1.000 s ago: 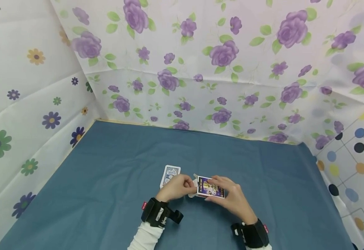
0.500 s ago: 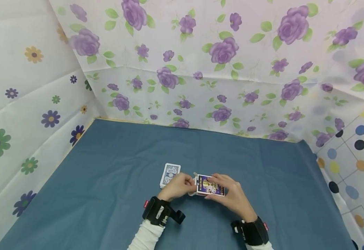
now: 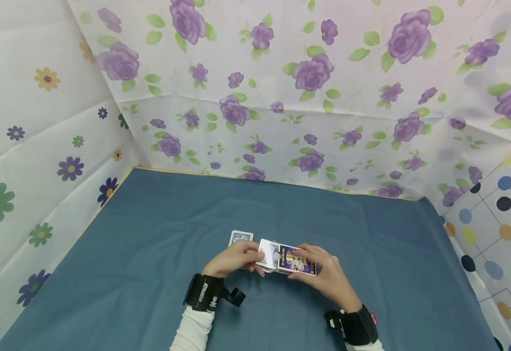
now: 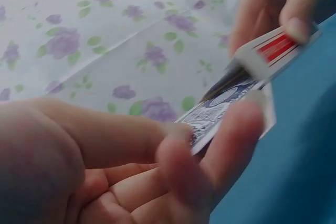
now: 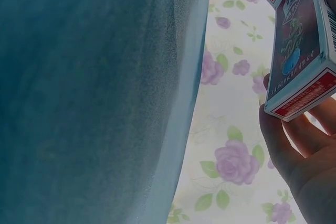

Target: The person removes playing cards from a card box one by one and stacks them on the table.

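My right hand (image 3: 325, 278) grips a small playing card box (image 3: 297, 261), dark with a colourful picture on its face; in the right wrist view the box (image 5: 302, 40) shows red and white ends. My left hand (image 3: 233, 258) pinches playing cards (image 3: 267, 253) that stick partly out of the box's left end. Blue patterned backs of these cards (image 4: 223, 108) show in the left wrist view, between thumb and fingers. How many cards are held cannot be told. Behind the left hand, more cards (image 3: 240, 236) lie face down on the table, partly hidden by that hand.
A blue cloth (image 3: 172, 219) covers the table. Behind it hangs a white sheet with purple flowers (image 3: 312, 73). Patterned sheets also stand at the left (image 3: 31, 161) and right (image 3: 497, 234) sides.
My left hand has moved left, drawing cards partway out of the box; their backs now show. The right hand and box stay almost in place.
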`<state>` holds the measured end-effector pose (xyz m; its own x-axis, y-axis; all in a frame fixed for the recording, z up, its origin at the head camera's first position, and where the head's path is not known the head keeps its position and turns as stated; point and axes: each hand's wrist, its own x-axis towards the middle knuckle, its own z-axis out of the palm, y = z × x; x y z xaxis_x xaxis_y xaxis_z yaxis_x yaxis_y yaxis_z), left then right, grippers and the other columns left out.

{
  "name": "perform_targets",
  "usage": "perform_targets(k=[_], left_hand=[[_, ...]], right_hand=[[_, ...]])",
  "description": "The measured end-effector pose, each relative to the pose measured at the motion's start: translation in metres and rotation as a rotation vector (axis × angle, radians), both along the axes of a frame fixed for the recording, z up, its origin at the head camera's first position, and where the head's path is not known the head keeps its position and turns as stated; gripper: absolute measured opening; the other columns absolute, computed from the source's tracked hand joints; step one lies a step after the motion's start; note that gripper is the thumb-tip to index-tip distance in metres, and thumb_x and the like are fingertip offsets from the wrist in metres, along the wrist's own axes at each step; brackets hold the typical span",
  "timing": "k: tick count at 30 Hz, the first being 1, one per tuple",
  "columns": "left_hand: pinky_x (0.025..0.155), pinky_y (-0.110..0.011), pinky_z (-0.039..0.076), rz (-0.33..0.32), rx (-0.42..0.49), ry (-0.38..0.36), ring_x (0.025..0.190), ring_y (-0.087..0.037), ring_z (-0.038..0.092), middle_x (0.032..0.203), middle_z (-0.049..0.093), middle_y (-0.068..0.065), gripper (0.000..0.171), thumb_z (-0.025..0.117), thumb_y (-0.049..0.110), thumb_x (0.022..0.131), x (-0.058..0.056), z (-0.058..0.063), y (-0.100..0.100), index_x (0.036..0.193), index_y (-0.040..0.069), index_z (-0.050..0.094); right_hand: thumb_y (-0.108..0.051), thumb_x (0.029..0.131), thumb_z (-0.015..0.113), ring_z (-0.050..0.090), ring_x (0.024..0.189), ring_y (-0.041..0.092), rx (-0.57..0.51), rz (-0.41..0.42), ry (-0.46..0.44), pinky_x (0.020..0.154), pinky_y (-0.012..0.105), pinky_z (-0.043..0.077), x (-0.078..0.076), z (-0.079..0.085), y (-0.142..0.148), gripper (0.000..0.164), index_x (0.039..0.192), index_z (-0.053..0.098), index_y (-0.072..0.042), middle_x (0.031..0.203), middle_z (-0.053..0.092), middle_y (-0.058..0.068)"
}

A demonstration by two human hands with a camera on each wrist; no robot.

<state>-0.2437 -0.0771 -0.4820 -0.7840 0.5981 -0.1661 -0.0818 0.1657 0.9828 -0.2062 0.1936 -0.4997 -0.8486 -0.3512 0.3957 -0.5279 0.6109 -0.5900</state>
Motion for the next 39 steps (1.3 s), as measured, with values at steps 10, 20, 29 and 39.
perform_targets(k=[10,20,29,39], left_hand=[[0.073,-0.027,0.054,0.032,0.073,-0.058,0.076,-0.008,0.067,0.088,0.071,-0.008,0.026,0.057,0.002,0.094,-0.001,0.002,-0.021,0.114,-0.014,0.054],[0.074,-0.024,0.052,0.160,0.110,-0.046,0.076,-0.005,0.062,0.088,0.067,0.004,0.040,0.055,0.004,0.095,-0.004,-0.001,-0.042,0.130,-0.016,0.050],[0.065,-0.024,0.046,0.389,0.044,-0.060,0.070,-0.008,0.057,0.074,0.065,0.007,0.045,0.062,0.012,0.094,-0.005,-0.004,-0.046,0.133,-0.008,0.052],[0.066,-0.022,0.052,0.766,0.124,-0.109,0.069,-0.010,0.065,0.071,0.068,0.003,0.033,0.067,0.011,0.091,-0.010,-0.014,-0.046,0.120,-0.004,0.062]], right_hand=[[-0.041,0.071,0.082,0.060,0.118,0.024,0.010,-0.013,-0.014,0.093,0.044,0.050,0.001,0.000,0.000,0.052,0.120,0.068,-0.029,0.123,0.066,-0.001],[-0.043,0.071,0.082,0.061,0.117,0.022,0.001,-0.012,-0.010,0.090,0.045,0.051,0.001,-0.001,-0.001,0.052,0.120,0.069,-0.028,0.122,0.066,-0.002],[-0.041,0.071,0.083,0.062,0.116,0.021,-0.003,-0.010,0.006,0.090,0.045,0.051,0.000,-0.001,0.000,0.052,0.119,0.069,-0.028,0.121,0.067,-0.003],[-0.042,0.072,0.082,0.062,0.116,0.022,0.003,-0.014,-0.007,0.091,0.046,0.051,0.000,-0.001,0.001,0.052,0.120,0.068,-0.028,0.121,0.067,-0.002]])
